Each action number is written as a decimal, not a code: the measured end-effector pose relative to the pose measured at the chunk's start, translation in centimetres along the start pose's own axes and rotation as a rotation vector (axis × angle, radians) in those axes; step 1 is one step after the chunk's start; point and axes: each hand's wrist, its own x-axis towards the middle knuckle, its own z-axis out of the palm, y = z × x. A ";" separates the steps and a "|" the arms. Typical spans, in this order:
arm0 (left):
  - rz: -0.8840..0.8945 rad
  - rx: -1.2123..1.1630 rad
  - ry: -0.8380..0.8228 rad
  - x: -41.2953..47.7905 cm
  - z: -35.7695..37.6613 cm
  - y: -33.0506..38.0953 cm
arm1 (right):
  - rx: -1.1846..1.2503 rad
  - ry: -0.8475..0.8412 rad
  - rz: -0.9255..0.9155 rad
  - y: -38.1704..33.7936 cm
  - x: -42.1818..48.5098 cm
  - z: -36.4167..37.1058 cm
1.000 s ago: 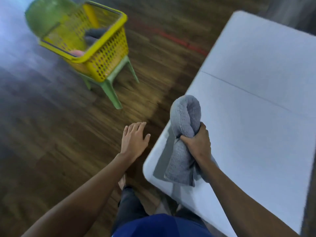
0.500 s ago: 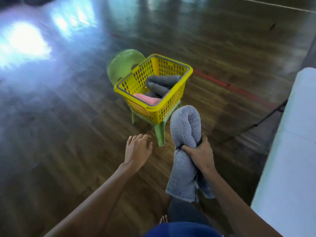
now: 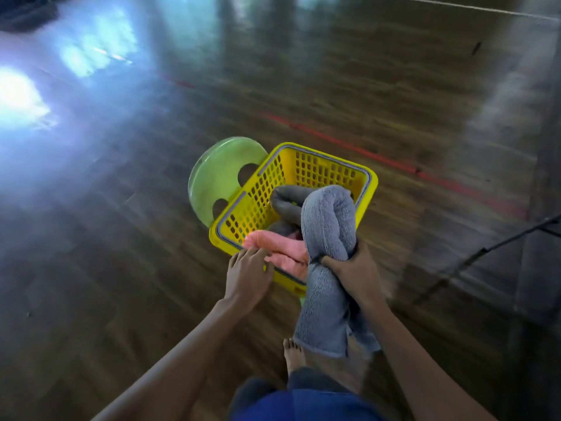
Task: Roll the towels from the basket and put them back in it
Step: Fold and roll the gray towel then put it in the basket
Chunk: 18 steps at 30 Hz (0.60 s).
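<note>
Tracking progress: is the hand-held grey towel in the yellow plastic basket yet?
Not yet: the right hand grips the grey towel, its loose end hanging outside the yellow basket.

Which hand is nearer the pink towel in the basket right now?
Left. The left hand reaches the pink towel with its fingertips; the right hand is off to its right, gripping the grey towel.

Both arms are bare up to the lower edge of the view, the left forearm (image 3: 182, 354) and the right forearm (image 3: 409, 354) alike. The left hand (image 3: 247, 278) and right hand (image 3: 352, 268) are bare too. A bright blue garment (image 3: 303, 405), either shirt or shorts, fills the bottom edge. Dark trouser legs (image 3: 315, 381) show beyond it. One bare foot (image 3: 293, 355) has toenails that look dark.
</note>
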 end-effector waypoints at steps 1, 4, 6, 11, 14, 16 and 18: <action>0.013 -0.006 -0.011 1.8 -0.4 -0.7 | -0.016 0.000 -0.004 -0.9 1.6 1.0; 0.037 -0.031 -0.054 7.8 -0.7 -3.3 | -0.090 -0.024 -0.012 -3.5 6.1 4.1; 0.032 -0.049 -0.044 12.0 -0.2 -5.3 | -0.211 -0.047 -0.042 -4.5 9.1 6.5; 0.028 -0.102 0.032 21.6 2.0 -10.2 | -0.687 -0.099 -0.145 -3.9 15.1 13.0; 0.083 -0.054 -0.060 25.7 3.6 -12.7 | -0.875 -0.166 -0.168 -2.2 17.1 16.4; 0.184 0.010 -0.127 27.4 4.7 -14.0 | -0.958 -0.235 -0.187 -0.4 17.8 18.4; 0.274 0.058 -0.194 28.7 5.9 -14.8 | -1.003 -0.305 -0.190 1.4 18.2 20.4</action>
